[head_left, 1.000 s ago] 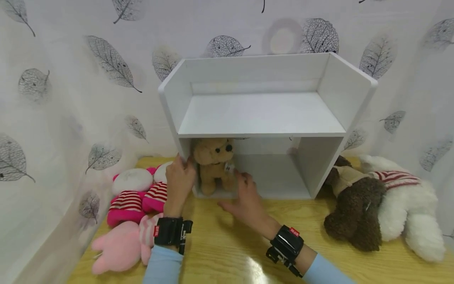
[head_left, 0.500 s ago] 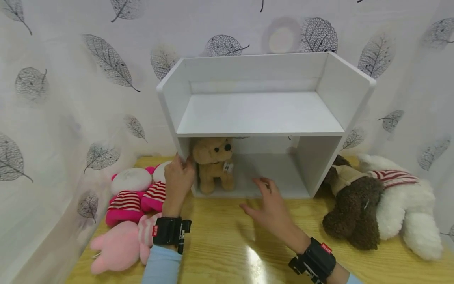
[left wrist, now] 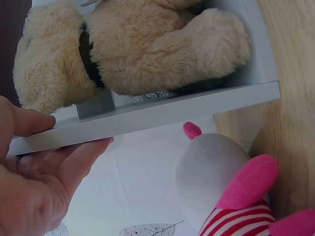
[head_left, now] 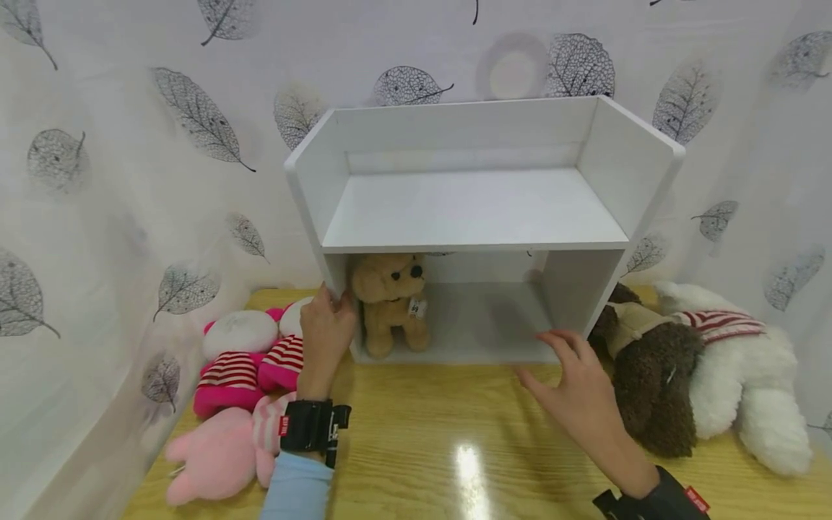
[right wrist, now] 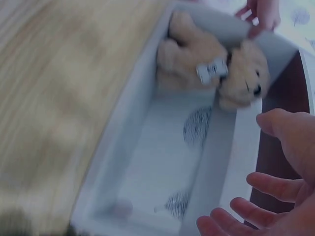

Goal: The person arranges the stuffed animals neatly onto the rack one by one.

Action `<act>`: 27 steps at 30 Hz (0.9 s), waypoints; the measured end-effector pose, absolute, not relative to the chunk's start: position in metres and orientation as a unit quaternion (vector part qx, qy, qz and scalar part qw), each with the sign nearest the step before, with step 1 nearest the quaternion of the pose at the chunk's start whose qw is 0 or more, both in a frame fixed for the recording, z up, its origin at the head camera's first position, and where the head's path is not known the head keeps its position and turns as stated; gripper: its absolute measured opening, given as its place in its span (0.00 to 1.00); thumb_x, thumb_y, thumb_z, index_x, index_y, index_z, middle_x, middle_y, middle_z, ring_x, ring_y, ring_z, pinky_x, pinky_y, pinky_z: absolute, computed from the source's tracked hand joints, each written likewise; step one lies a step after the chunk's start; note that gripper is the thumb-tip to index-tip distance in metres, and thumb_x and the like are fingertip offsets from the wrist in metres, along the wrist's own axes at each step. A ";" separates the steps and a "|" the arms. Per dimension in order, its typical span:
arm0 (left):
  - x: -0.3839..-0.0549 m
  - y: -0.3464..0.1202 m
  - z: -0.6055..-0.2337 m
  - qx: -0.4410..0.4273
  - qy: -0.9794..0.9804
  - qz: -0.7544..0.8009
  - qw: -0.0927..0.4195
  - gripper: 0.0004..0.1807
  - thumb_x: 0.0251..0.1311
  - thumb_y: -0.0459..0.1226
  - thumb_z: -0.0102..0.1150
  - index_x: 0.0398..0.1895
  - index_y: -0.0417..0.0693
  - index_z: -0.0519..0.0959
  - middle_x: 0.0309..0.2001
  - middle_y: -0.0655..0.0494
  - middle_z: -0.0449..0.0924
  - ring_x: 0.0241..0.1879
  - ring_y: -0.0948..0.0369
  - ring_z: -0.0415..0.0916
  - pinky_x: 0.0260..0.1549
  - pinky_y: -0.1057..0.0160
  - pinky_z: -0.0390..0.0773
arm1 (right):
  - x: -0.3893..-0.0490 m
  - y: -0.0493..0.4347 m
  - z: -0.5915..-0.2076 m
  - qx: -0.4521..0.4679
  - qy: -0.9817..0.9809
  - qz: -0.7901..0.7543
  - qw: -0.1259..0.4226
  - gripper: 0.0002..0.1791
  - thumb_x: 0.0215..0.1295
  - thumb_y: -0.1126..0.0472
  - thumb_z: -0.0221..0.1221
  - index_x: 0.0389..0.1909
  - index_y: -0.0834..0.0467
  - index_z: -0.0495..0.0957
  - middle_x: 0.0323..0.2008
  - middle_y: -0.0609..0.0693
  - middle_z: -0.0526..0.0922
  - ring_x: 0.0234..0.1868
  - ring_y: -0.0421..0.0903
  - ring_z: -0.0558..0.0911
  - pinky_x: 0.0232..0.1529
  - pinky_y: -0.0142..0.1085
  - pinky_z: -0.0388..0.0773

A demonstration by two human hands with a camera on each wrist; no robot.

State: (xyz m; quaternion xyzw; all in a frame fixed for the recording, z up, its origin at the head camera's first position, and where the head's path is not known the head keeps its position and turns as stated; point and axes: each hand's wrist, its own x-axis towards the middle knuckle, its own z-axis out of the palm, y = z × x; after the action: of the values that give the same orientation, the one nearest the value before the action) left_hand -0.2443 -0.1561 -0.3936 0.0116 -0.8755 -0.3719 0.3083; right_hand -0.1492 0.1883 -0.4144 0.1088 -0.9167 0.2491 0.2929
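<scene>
A white two-tier shelf (head_left: 474, 209) stands on the wooden table in the head view. A tan plush dog (head_left: 386, 289) with a white tag sits upright in its lower compartment, at the left end. My left hand (head_left: 327, 328) grips the front edge of the left side panel (left wrist: 147, 115), thumb on the inner face and fingers on the outer face. My right hand (head_left: 581, 393) is in front of the lower right corner of the shelf, fingers spread and holding nothing. In the right wrist view the fingers (right wrist: 275, 187) are apart from one another.
Left of the shelf lie plush toys in striped red and pink clothes (head_left: 240, 347) and a pink plush toy (head_left: 217, 451). On the right lie a dark brown plush dog (head_left: 656, 390) and a white plush toy (head_left: 747, 383). A leaf-print curtain (head_left: 130, 144) hangs behind.
My right hand has moved from beside the tan plush dog to the right, toward the shelf's right end. The dog and my left hand stay in place.
</scene>
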 end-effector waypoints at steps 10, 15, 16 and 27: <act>-0.242 -0.155 -0.394 0.013 -0.871 -0.377 0.315 0.10 0.64 0.34 0.57 0.37 0.32 0.77 0.31 0.29 0.84 0.34 0.32 0.83 0.32 0.35 0.79 | -0.149 0.256 -0.404 0.045 -0.903 0.219 0.366 0.31 0.54 0.53 0.74 0.55 0.67 0.79 0.53 0.70 0.77 0.51 0.72 0.75 0.45 0.65 0.71; -0.241 -0.154 -0.395 0.001 -0.867 -0.382 0.319 0.10 0.64 0.34 0.57 0.40 0.32 0.78 0.36 0.29 0.85 0.38 0.34 0.85 0.33 0.37 0.81 | -0.152 0.292 -0.405 -0.005 -0.912 0.184 0.366 0.55 0.62 0.18 0.46 0.60 0.67 0.75 0.57 0.76 0.72 0.55 0.80 0.68 0.53 0.71 0.63; -0.241 -0.155 -0.395 0.001 -0.868 -0.382 0.318 0.10 0.65 0.34 0.57 0.41 0.32 0.78 0.36 0.29 0.86 0.39 0.34 0.85 0.34 0.37 0.82 | -0.153 0.298 -0.405 -0.018 -0.919 0.177 0.351 0.56 0.61 0.17 0.45 0.62 0.66 0.74 0.58 0.77 0.71 0.55 0.81 0.67 0.53 0.72 0.62; -0.241 -0.155 -0.394 0.017 -0.872 -0.391 0.295 0.10 0.67 0.36 0.57 0.35 0.34 0.77 0.35 0.31 0.86 0.38 0.35 0.85 0.35 0.38 0.81 | -0.166 0.331 -0.413 -0.084 -0.973 0.166 0.140 0.60 0.55 0.31 0.69 0.77 0.62 0.54 0.69 0.84 0.52 0.46 0.91 0.65 0.28 0.69 0.66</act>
State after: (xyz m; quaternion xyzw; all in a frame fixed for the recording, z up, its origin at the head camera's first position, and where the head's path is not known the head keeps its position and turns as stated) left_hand -0.2407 -0.1554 -0.3944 0.0174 -0.8717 -0.3906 0.2954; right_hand -0.1658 0.3311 -0.4131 -0.0837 -0.9725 0.1662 0.1400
